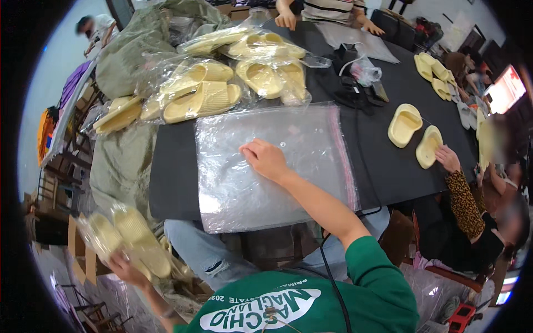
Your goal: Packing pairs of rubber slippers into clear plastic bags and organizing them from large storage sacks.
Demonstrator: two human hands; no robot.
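Left fingers [117,260] hold bagged slippers [136,233]; curled right fingers [251,149] touch clear bags [239,194].

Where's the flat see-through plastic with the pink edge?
In the head view, the flat clear plastic lies near the middle on the black table, under the person's right hand, just below the bagged yellow slippers.

Bright light glares off clear plastic bags [258,194], while the dark-rimmed fisheye edges curve.

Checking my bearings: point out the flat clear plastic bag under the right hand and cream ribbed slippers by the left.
Flat clear plastic bag [308,150], head view, upper face.
Cream ribbed slippers [134,228], head view, right slipper's strap.
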